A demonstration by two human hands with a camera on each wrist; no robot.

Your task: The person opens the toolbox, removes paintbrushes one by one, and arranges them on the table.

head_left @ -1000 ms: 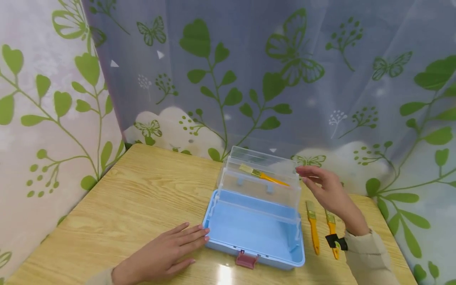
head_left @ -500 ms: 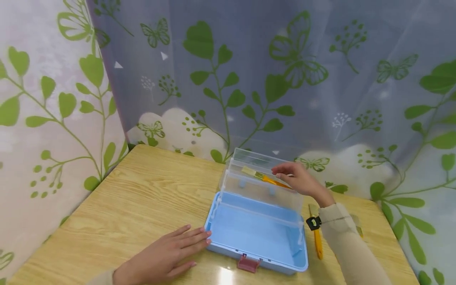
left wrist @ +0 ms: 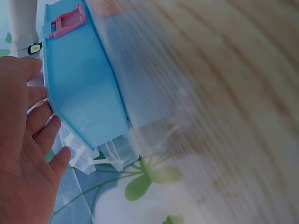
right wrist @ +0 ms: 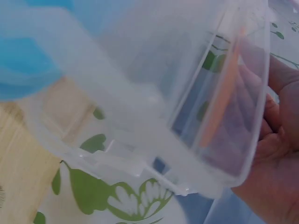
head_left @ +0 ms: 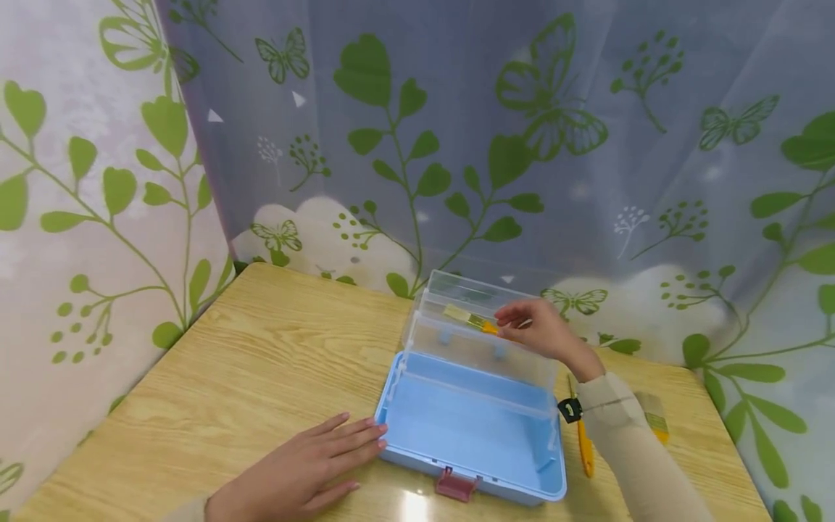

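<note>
In the head view a light blue storage box [head_left: 470,428] stands with its clear lid and tray [head_left: 483,348] raised at the back and a pink latch [head_left: 455,484] at the front. A flat paintbrush [head_left: 466,317], pale bristles to the left, lies in the clear tray. My right hand [head_left: 538,330] is over the tray, thumb and fingers at the brush's orange handle [right wrist: 223,93] and covering most of it; I cannot tell whether they pinch it. My left hand [head_left: 313,460] rests with extended fingers on the table, fingertips touching the box's left side.
To the right of the box lie two more paintbrushes: one orange handle [head_left: 585,449] beside it, and another brush [head_left: 654,415] partly behind my right sleeve. The wooden table [head_left: 293,326] ends at a leaf-printed curtain [head_left: 450,145] behind.
My right hand has come in from the tray's right edge to the brush's handle, its forearm now crossing the brushes on the table. My left hand has stayed in place.
</note>
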